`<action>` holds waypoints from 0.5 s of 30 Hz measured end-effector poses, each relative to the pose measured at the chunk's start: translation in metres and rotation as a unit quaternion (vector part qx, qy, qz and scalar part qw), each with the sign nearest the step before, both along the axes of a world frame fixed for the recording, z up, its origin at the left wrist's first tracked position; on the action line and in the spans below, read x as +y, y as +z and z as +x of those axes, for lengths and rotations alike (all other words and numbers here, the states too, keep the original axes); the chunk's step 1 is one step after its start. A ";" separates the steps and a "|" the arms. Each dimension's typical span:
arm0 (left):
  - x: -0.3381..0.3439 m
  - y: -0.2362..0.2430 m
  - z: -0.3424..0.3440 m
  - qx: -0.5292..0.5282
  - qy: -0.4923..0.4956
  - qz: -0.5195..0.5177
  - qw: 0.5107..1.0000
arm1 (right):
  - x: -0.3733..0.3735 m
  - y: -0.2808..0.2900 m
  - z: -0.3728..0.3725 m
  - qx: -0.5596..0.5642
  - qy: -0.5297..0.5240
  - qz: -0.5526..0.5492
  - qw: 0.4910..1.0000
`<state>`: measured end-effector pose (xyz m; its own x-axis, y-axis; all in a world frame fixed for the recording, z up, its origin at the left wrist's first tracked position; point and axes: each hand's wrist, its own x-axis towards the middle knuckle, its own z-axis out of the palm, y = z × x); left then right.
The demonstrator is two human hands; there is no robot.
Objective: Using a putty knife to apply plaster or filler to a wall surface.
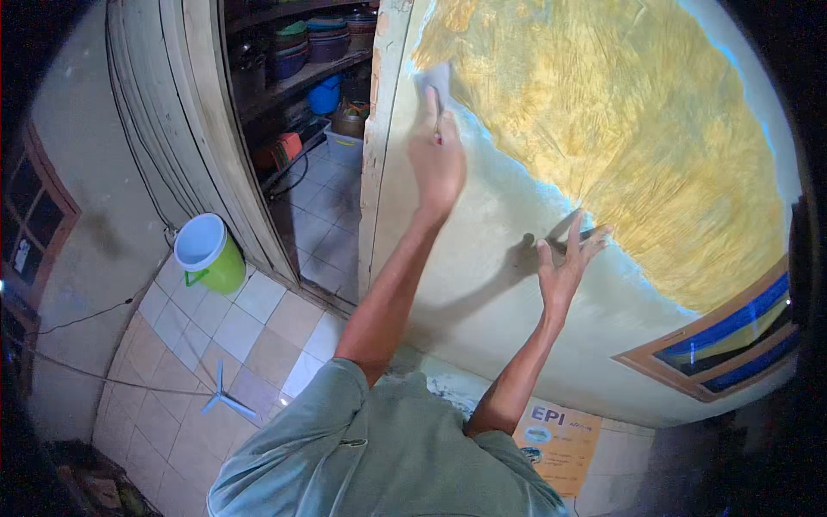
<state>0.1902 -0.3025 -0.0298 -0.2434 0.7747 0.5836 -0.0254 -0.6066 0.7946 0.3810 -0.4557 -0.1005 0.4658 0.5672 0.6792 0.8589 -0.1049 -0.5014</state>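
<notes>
My left hand (438, 168) is raised against the wall with its fingers closed round a flat grey scraper (434, 79). The scraper's blade, a little blurred, lies at the upper left border of a golden, wrinkle-textured patch (603, 112) on the wall. A ragged pale-blue edge (491, 138) runs along that patch. Lower down and to the right, my right hand (564, 267) is open, fingers spread, with its fingertips at the patch's lower edge. Nothing is in it, and its shadow falls on the pale plaster wall (491, 224) beside it.
Left of the wall, a doorway shows shelves (297, 82) with stacked tubs. A green-and-white bucket (211, 254) stands on the tiled floor (276, 358), near a three-armed light-blue object (226, 395). A wood-framed window (637, 358) is at lower right, above an orange printed sheet (573, 452).
</notes>
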 end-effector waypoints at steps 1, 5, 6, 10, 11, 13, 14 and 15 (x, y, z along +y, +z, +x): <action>0.007 0.000 -0.002 -0.031 -0.006 -0.002 1.000 | 0.000 0.001 -0.001 0.000 0.002 0.000 1.000; -0.003 -0.014 0.005 -0.098 -0.023 -0.002 0.995 | -0.003 0.001 -0.001 0.007 0.015 0.002 1.000; -0.020 -0.016 0.010 -0.048 -0.039 -0.017 0.998 | -0.006 0.001 0.000 0.004 0.012 0.008 1.000; -0.004 -0.006 0.004 0.031 0.015 0.010 0.999 | -0.004 0.002 0.004 -0.012 -0.003 0.008 1.000; 0.002 0.004 -0.004 0.081 0.069 0.015 0.994 | -0.004 0.003 0.003 -0.004 -0.006 0.002 1.000; 0.015 0.018 -0.007 -0.060 -0.035 0.009 0.998 | -0.002 0.005 0.002 -0.001 0.001 0.005 1.000; 0.019 0.019 -0.008 -0.081 -0.045 0.016 0.996 | -0.002 0.005 0.002 0.001 0.008 0.008 1.000; 0.021 0.018 -0.009 -0.102 -0.055 0.024 0.993 | -0.003 0.005 0.001 0.001 0.008 0.008 1.000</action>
<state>0.1815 -0.2817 -0.0114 -0.2752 0.7761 0.5674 -0.2504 -0.6277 0.7371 0.3824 -0.4584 -0.0955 0.4585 0.5643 0.6866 0.8591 -0.0836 -0.5049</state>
